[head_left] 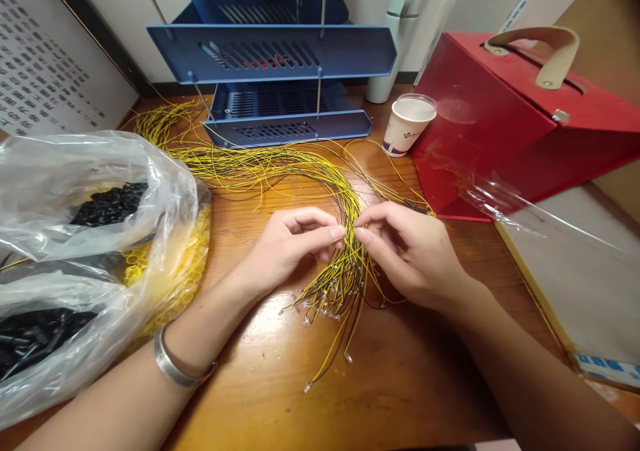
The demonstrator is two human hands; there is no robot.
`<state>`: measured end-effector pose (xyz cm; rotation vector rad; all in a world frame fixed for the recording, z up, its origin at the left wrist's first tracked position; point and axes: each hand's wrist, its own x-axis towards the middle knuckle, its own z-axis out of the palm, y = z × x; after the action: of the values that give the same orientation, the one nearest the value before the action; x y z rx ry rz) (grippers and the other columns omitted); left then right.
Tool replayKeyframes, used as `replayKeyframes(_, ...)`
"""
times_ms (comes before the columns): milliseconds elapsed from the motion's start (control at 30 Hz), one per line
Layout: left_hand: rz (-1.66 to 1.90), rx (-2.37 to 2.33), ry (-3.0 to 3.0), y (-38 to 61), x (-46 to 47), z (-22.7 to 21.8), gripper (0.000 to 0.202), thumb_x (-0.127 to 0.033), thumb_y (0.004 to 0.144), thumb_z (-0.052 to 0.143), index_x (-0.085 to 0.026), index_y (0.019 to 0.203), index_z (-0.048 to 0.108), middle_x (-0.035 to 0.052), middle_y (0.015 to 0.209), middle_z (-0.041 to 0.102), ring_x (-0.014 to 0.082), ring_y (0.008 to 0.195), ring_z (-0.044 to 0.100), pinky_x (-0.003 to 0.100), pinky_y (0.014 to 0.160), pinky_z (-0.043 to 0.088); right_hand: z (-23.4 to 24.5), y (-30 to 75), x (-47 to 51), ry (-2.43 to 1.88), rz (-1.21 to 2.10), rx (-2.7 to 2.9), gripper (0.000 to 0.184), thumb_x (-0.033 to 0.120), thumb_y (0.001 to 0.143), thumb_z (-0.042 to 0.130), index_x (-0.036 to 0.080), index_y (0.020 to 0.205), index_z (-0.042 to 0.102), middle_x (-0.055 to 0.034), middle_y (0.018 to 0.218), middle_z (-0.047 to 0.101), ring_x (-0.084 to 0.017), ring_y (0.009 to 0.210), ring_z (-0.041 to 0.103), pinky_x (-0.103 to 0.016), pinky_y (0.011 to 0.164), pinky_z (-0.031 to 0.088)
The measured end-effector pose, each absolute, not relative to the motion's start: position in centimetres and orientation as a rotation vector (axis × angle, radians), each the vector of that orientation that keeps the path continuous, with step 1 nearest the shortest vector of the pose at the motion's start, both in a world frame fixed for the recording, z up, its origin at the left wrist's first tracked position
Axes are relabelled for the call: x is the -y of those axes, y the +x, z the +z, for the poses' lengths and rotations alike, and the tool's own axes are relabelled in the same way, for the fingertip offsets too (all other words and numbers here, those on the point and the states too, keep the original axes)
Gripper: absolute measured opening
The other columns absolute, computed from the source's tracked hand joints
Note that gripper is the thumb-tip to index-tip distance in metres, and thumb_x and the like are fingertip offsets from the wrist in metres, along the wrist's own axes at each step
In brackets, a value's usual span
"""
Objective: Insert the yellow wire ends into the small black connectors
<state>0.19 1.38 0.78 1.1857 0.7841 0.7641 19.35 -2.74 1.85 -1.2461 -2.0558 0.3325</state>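
A thick bundle of thin yellow and black wires (280, 167) with small clear tips curves across the wooden desk (400, 377) from the back left to the middle. My left hand (287, 244) and my right hand (407, 251) meet over the bundle's near end. Both have fingers curled in a pinch, fingertips almost touching, gripping wires from the bundle. The loose wire ends (330, 304) fan out below my hands. A silver bracelet (173, 364) sits on my left wrist.
A clear plastic bag (75, 257) with small black and yellow parts lies at the left. A blue stacked letter tray (280, 71) stands at the back. A paper cup (407, 124) and a red box with a handle (515, 117) are at the back right, and a flat board (575, 277) at the right.
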Motion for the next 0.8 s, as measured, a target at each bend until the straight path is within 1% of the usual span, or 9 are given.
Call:
replayKeyframes(67, 0.809, -0.803, 1.187, 0.3, -1.3, 0.8, 0.015, -0.027, 0.076, 0.074, -0.014, 0.072, 0.069, -0.0005, 0.061, 0.062, 0.0084, 0.055, 0.053, 0.021, 0.057, 0.045, 1.9, 18.9, 3.0, -1.271, 0.387, 2.002, 0.012, 0.028, 0.091, 0.056, 0.018, 0.088, 0.061, 0.0031, 0.062, 0.056, -0.009, 0.051, 0.044, -0.025, 0.053, 0.036)
replayKeyframes(200, 0.888, -0.822, 1.204, 0.5, -1.0, 0.8, 0.015, -0.028, 0.075, 0.075, -0.014, 0.073, 0.071, -0.0015, 0.056, 0.060, 0.0077, 0.052, 0.051, 0.020, 0.053, 0.042, 1.4, 17.9, 3.3, -1.324, 0.592, 1.856, 0.015, 0.032, 0.089, 0.060, 0.019, 0.085, 0.066, 0.0085, 0.047, 0.042, -0.007, 0.040, 0.032, -0.024, 0.047, 0.031)
replayKeyframes(233, 0.907, -0.820, 1.207, 0.6, -1.0, 0.8, 0.014, -0.027, 0.076, 0.075, -0.014, 0.074, 0.071, -0.0017, 0.055, 0.060, 0.0075, 0.052, 0.051, 0.020, 0.053, 0.042, 1.3, 17.6, 3.3, -1.330, 0.645, 1.801, 0.015, 0.032, 0.089, 0.060, 0.018, 0.085, 0.066, 0.0078, 0.049, 0.046, -0.006, 0.040, 0.034, -0.024, 0.046, 0.032)
replayKeyframes(333, 0.946, -0.831, 1.209, 0.8, -0.9, 0.8, 0.014, -0.027, 0.076, 0.075, -0.014, 0.073, 0.071, -0.0016, 0.056, 0.061, 0.0071, 0.052, 0.051, 0.019, 0.053, 0.042, 1.4, 17.0, 3.4, -1.342, 0.776, 1.626, 0.014, 0.029, 0.087, 0.062, 0.018, 0.083, 0.068, 0.0000, 0.068, 0.066, -0.009, 0.053, 0.054, -0.024, 0.051, 0.040)
replayKeyframes(400, 0.960, -0.851, 1.194, 0.9, -0.8, 0.8, 0.014, -0.027, 0.075, 0.076, -0.014, 0.073, 0.071, -0.0013, 0.057, 0.062, 0.0074, 0.052, 0.051, 0.020, 0.053, 0.042, 1.6, 16.7, 3.4, -1.325, 0.890, 1.517, 0.012, 0.028, 0.086, 0.063, 0.018, 0.082, 0.068, -0.0027, 0.075, 0.071, -0.013, 0.064, 0.062, -0.025, 0.057, 0.046)
replayKeyframes(467, 0.973, -0.863, 1.175, 1.0, -0.8, 0.9, 0.014, -0.026, 0.073, 0.078, -0.014, 0.073, 0.071, -0.0009, 0.059, 0.064, 0.0077, 0.052, 0.052, 0.021, 0.052, 0.042, 1.8, 16.6, 3.4, -1.278, 1.041, 1.415, 0.012, 0.028, 0.084, 0.065, 0.017, 0.080, 0.068, -0.0023, 0.071, 0.070, -0.013, 0.064, 0.063, -0.025, 0.060, 0.048)
replayKeyframes(533, 0.976, -0.856, 1.167, 1.0, -0.8, 0.9, 0.014, -0.026, 0.072, 0.078, -0.014, 0.076, 0.072, -0.0007, 0.061, 0.064, 0.0080, 0.052, 0.052, 0.021, 0.052, 0.042, 1.9, 16.7, 3.2, -1.218, 1.203, 1.320, 0.012, 0.028, 0.081, 0.067, 0.017, 0.077, 0.068, -0.0008, 0.066, 0.068, -0.011, 0.058, 0.059, -0.024, 0.056, 0.046)
replayKeyframes(633, 0.944, -0.799, 1.170, 0.8, -0.8, 0.7, 0.019, -0.027, 0.076, 0.076, -0.015, 0.089, 0.074, -0.0014, 0.060, 0.062, 0.0084, 0.053, 0.052, 0.021, 0.053, 0.042, 1.8, 17.0, 2.9, -1.153, 1.423, 1.176, 0.014, 0.030, 0.078, 0.068, 0.016, 0.073, 0.066, 0.0011, 0.060, 0.063, -0.008, 0.052, 0.050, -0.021, 0.047, 0.036)
replayKeyframes(800, 0.905, -0.679, 1.169, 0.4, -0.9, 0.3, 0.028, -0.026, 0.082, 0.071, -0.018, 0.109, 0.072, -0.0027, 0.061, 0.059, 0.0078, 0.056, 0.051, 0.019, 0.054, 0.042, 1.7, 17.3, 2.5, -1.098, 1.664, 0.994, 0.016, 0.029, 0.076, 0.069, 0.016, 0.068, 0.063, 0.0027, 0.056, 0.054, -0.007, 0.049, 0.042, -0.021, 0.045, 0.027)
